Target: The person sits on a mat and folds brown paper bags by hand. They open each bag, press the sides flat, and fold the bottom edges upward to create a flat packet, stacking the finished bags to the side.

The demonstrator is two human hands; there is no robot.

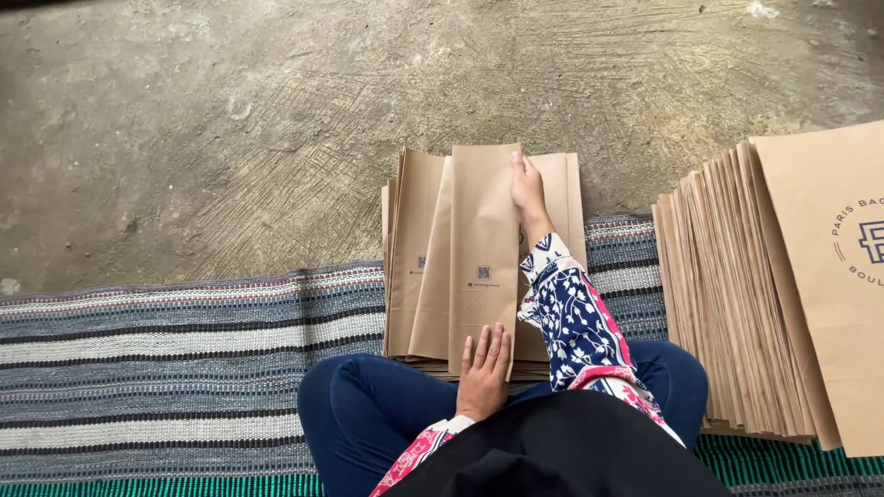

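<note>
Folded brown paper bag [483, 258] atop flat stack [410, 267], centre, half on striped mat [184, 368]. Left hand [483, 373] at 6 o'clock edge, fingers flat, pressing. Right hand [528, 189] at 1 o'clock, fingers pinching long edge. Fanned bag pile [727, 304] at 3 o'clock.

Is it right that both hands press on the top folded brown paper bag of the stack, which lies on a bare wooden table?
Not quite. The head view shows the left hand and right hand on the folded brown paper bag, but the stack lies on a striped woven mat and concrete floor, not a table.
</note>
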